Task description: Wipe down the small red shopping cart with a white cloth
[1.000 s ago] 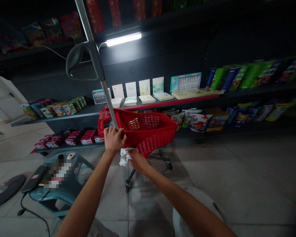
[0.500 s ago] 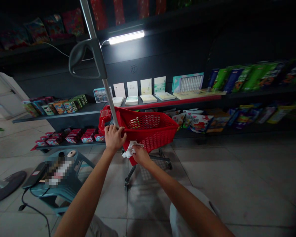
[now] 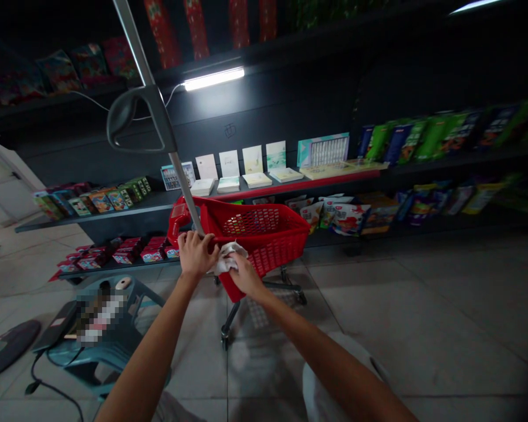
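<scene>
Cloth (image 3: 226, 258), white and crumpled, sits on the near rim of the red trolley basket (image 3: 273, 240), bunched under the right hand (image 3: 245, 276), whose fingers curl shut over it. Left hand (image 3: 196, 253), just beside it, grips the rim by the steel pole (image 3: 182, 187). Basket's length runs away toward the shelves (image 3: 325, 177); no packet lettering is legible.

Red plastic basket (image 3: 264, 234) with perforated glossy walls, smooth grey metal pole (image 3: 182, 184), crumpled white cloth (image 3: 226, 261), matt pale floor tiles (image 3: 400, 305), dark matt shelves (image 3: 114, 206)
</scene>
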Demonstrator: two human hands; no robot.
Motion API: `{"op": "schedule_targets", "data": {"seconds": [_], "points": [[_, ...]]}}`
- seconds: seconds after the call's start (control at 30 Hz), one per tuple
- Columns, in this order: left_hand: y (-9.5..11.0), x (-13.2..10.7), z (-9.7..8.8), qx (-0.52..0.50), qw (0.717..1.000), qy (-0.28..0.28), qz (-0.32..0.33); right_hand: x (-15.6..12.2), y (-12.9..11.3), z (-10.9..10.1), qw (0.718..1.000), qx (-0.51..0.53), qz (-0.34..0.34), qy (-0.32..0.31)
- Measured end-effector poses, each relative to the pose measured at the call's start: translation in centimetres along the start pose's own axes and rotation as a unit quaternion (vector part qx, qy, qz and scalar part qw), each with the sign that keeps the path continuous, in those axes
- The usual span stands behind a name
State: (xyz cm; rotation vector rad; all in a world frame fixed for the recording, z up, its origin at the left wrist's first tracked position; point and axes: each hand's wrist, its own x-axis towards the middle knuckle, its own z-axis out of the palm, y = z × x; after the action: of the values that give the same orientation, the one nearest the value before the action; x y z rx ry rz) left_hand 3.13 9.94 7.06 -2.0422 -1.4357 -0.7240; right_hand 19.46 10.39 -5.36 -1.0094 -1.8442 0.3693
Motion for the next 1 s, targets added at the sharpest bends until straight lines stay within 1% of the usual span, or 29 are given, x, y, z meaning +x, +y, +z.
{"op": "schedule_targets", "data": {"seconds": [0.07,0.13,0.2,0.23,0.3,0.4,0.5,0.57,0.63,0.7,0.77,0.8,0.87,0.9,0.93,1.0], "points": [[-0.1,-0.1,-0.1,0.004,1.000,0.001,-0.001,0.4,-0.7,-0.6,1.000,-0.016,-0.022,0.006],[-0.2,-0.2,-0.1,0.006,1.000,-0.002,-0.003,0.6,-1.0,-1.4,0.997,-0.066,-0.045,-0.010],[-0.4,-0.2,0.0,0.007,1.000,-0.006,-0.005,0.5,-0.6,-2.5,0.990,-0.129,-0.055,-0.025],[-0.5,-0.2,0.0,0.007,1.000,-0.008,-0.005,0.4,-0.2,-3.1,0.986,-0.158,-0.048,-0.025],[-0.8,-0.1,0.2,0.004,1.000,-0.010,-0.005,0.2,1.2,-4.6,0.980,-0.201,-0.013,-0.009],[-1.1,0.0,0.4,0.001,1.000,-0.012,-0.006,0.0,4.2,-7.2,0.973,-0.226,0.043,0.029],[-1.2,0.0,0.5,0.001,1.000,-0.012,-0.006,-0.1,7.9,-9.7,0.968,-0.212,0.096,0.090],[-1.1,0.0,0.6,0.002,1.000,-0.011,-0.007,-0.1,10.4,-11.0,0.959,-0.185,0.147,0.154],[-1.0,-0.1,0.5,0.004,1.000,-0.007,-0.007,-0.1,12.7,-12.0,0.939,-0.151,0.209,0.228],[-0.9,-0.2,0.6,0.004,1.000,-0.004,-0.006,0.0,14.7,-12.5,0.907,-0.113,0.269,0.302],[-0.9,-0.2,0.6,0.004,1.000,-0.005,-0.004,0.1,16.0,-12.5,0.869,-0.080,0.328,0.362],[-0.9,-0.2,0.6,0.005,1.000,-0.008,-0.005,0.1,16.5,-12.3,0.852,-0.067,0.356,0.379],[-1.0,-0.2,0.5,0.008,1.000,-0.017,-0.005,0.0,16.7,-11.1,0.829,-0.047,0.403,0.384],[-1.0,-0.2,0.5,0.010,1.000,-0.022,-0.005,0.0,16.6,-10.1,0.827,-0.039,0.417,0.375],[-1.0,-0.1,0.5,0.011,1.000,-0.025,-0.003,0.0,16.1,-8.8,0.831,-0.032,0.422,0.361],[-0.9,-0.1,0.5,0.009,1.000,-0.028,0.002,-0.2,14.3,-5.2,0.857,-0.020,0.401,0.322]]}}
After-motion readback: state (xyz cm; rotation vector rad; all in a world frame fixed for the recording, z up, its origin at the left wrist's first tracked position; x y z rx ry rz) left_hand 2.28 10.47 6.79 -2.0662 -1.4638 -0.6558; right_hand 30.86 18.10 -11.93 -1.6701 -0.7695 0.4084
